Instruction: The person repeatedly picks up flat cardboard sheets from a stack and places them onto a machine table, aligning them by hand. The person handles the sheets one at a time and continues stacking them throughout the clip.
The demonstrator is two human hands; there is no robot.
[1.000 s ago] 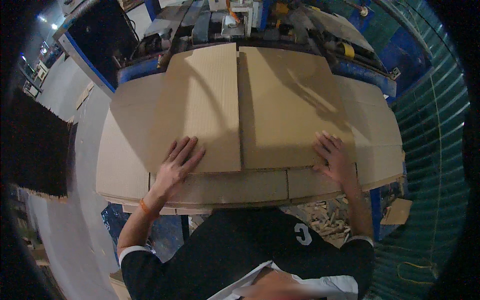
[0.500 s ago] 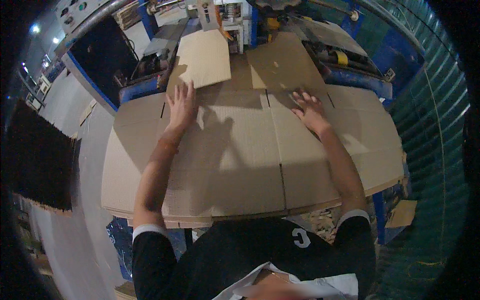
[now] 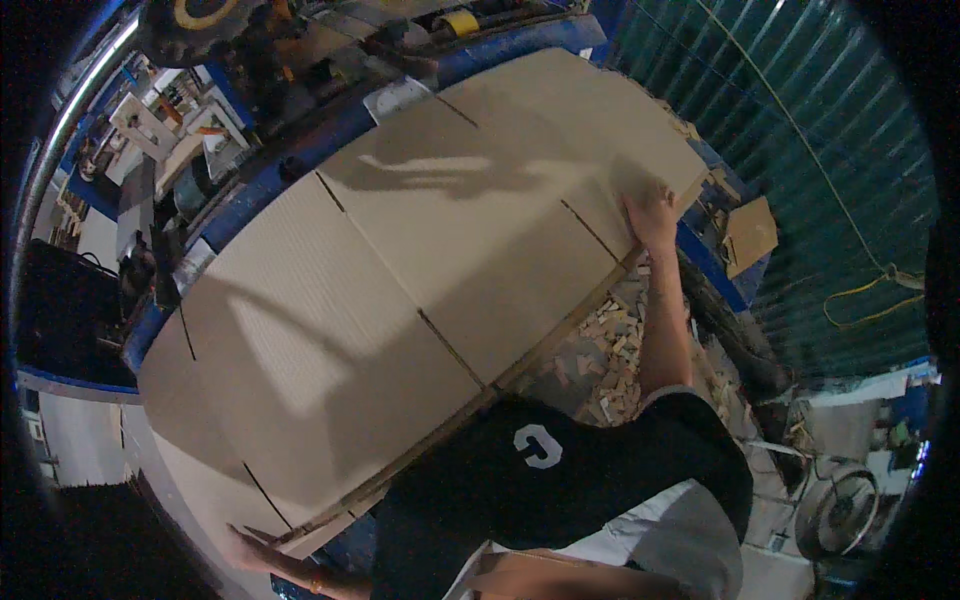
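A wide brown cardboard sheet with dark slots and crease lines lies across the work table on top of other sheets, whose edges show along the near side. My right hand is at its right end, with the thumb over the top and the fingers curled at the edge, partly in shadow. Down at the near left corner, my left hand touches the sheet, its visible fingers apart. The shadows of my arms and head fall across the cardboard.
Blue machinery with rollers borders the far side of the table. Cardboard scraps are heaped below the near edge, and a loose cardboard piece lies off the right end. A green corrugated wall rises at right; a round fan stands behind it.
My view has swung to the right. My hands have moved apart from the far edge to opposite ends of the sheet. The smaller cardboard pieces at the far edge are out of sight.
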